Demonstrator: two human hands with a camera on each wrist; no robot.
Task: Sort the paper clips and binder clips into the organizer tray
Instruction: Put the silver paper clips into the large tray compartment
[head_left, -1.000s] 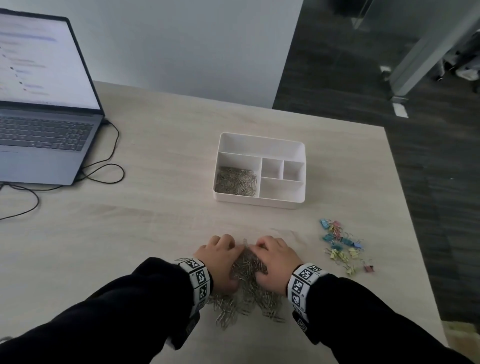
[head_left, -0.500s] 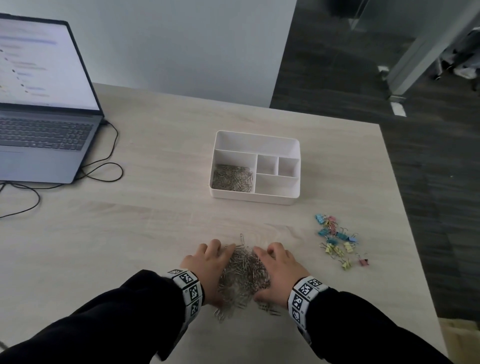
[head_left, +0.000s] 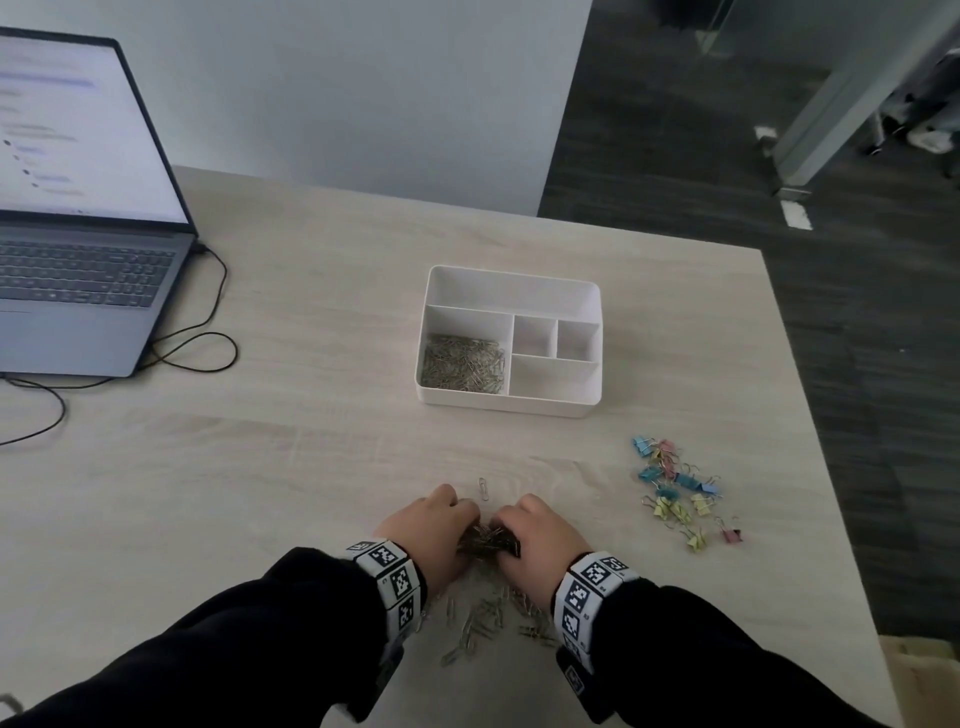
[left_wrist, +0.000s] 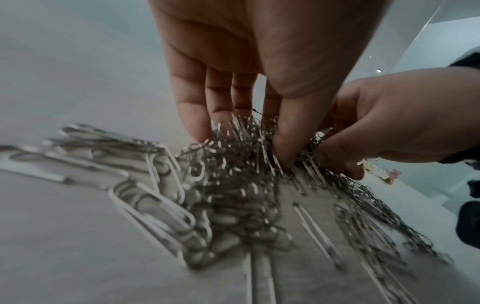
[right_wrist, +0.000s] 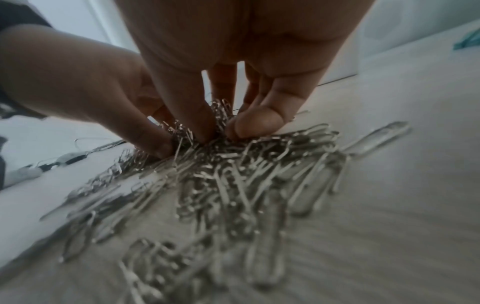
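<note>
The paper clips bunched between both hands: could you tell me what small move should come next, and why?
Probably lift the bunch of paper clips gripped by the left hand and right hand toward the organizer tray, whose near-left compartment already holds paper clips. Loose ones remain on the table.
</note>
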